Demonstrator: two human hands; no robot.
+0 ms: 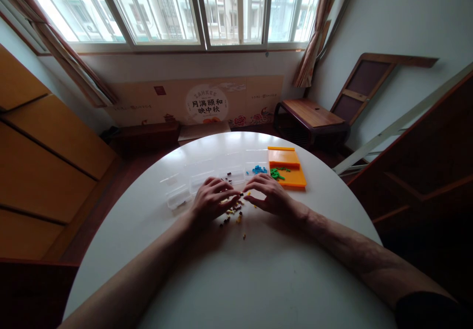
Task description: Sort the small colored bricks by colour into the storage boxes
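Both of my hands rest on a round white table [229, 279], fingertips nearly meeting over a scatter of tiny yellow and dark pieces [233, 213]. My left hand [212, 201] has its fingers curled, pinching a small dark piece at its fingertips. My right hand [268, 195] is also curled in a pinch toward that same spot; what it holds is too small to make out. Behind the hands stand several clear plastic boxes [177, 196], one with blue pieces [259, 170]. Green pieces [276, 174] lie on an orange tray [290, 171].
A low wooden bench [310, 117] and a leaning wooden frame [369, 82] stand at the right beyond the table. Wooden cabinets [40, 161] line the left. A window [177, 9] spans the far wall.
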